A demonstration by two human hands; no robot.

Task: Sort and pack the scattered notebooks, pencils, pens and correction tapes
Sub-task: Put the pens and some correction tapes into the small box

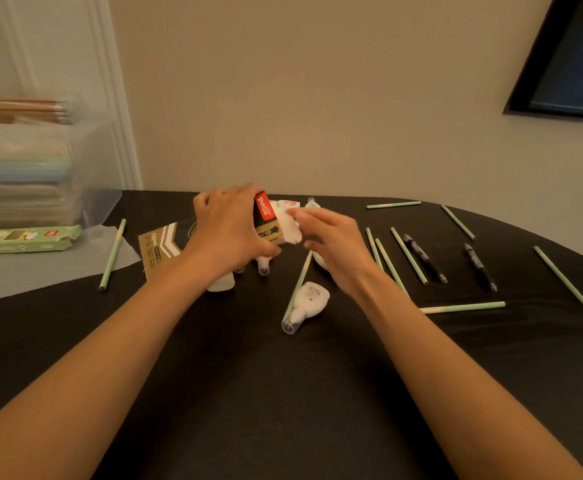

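Closest in, a white correction tape (306, 301) lies on the black surface (248, 393), resting across a green pencil (298, 282). Just past it is where the action is. The left grip (227, 233) is clenched round a kraft box (265, 211) with a red label, fingers over the top and thumb underneath, and the box is tilted up. The right grip (333, 245) is at the box's end against a white piece (291, 230), probably another tape. It's too blurry to say if it's pinching it or just nudging it. A couple more tapes (263, 268) poke out under the left grip.

My read: this is the tape-packing step, with tapes going into the box one at a time. The next move needs the tape lined up with the opening and slid in while the box is held steady.

Off to the right, loose pencils (409, 256) and two black pens (425, 261) lie apart from the box. Far left, a green pencil carton (23, 239) sits in front of a clear bin (99, 174) holding what look like stacked notebooks (23, 202).
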